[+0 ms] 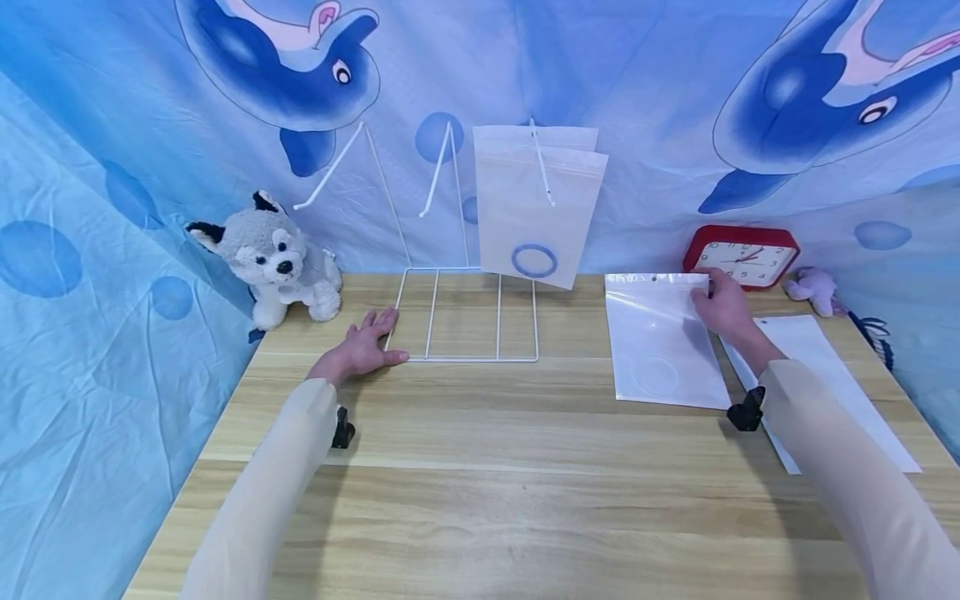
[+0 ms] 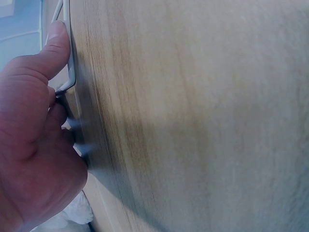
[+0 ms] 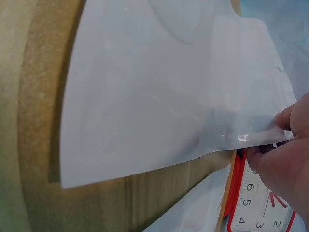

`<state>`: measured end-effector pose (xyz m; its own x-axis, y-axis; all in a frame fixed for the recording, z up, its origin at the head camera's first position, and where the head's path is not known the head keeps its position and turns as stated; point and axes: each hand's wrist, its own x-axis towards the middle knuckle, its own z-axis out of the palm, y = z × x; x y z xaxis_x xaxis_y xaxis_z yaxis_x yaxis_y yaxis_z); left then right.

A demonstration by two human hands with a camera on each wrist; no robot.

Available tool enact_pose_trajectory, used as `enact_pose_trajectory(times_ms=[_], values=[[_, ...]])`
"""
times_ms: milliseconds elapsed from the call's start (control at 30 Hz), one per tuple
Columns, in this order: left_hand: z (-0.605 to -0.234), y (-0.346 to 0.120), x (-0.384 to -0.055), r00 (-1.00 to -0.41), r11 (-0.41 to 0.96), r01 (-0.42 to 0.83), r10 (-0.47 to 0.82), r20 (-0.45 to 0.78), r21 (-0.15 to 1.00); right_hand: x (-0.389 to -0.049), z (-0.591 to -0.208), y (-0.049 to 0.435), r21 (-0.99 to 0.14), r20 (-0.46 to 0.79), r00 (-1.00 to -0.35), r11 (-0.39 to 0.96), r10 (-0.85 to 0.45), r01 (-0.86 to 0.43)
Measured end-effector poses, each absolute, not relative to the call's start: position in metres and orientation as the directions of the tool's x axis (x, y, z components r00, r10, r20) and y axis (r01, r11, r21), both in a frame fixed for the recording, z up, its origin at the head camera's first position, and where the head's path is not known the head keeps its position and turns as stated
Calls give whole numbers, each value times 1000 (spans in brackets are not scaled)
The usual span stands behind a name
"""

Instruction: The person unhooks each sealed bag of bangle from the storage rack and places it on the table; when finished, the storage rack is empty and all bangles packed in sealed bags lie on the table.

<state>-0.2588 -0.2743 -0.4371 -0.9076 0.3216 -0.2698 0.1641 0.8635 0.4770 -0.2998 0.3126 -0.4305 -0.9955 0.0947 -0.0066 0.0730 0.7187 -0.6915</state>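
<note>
My left hand (image 1: 367, 344) rests on the front left corner of a white wire display rack (image 1: 480, 360), fingers spread and thumb along the front wire. Up close in the left wrist view, the thumb of that hand (image 2: 34, 125) lies against the wire. With thumb and fingers, my right hand (image 1: 726, 307) pinches the upper right edge of a white flat pouch (image 1: 660, 333) that has a hang hole and a faint ring shape. The pouch (image 3: 145, 96) slopes away from the hand in the right wrist view. More white pouches (image 1: 536, 200) hang on the rack's right hook.
Another white pouch or sheet (image 1: 832, 392) lies at the table's right side. Behind my right hand stands a red clock (image 1: 742, 257), with a small purple plush (image 1: 813, 289) beside it. A grey-and-white plush dog (image 1: 277, 262) sits left of the rack. Two further hooks (image 1: 438, 171) hold nothing.
</note>
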Motion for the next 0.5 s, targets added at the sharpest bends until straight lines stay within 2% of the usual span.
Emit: enact_pose_trajectory(times_ms=[267,500], values=[[-437,-275,-259,-908,865,159,318,-275,476,-303,-436,314,-686,-30,-995,721,99,93],[-437,-275,-260,-908,867,160,317,-275,471,-306,-443,313,-691,2,-981,709,196,140]])
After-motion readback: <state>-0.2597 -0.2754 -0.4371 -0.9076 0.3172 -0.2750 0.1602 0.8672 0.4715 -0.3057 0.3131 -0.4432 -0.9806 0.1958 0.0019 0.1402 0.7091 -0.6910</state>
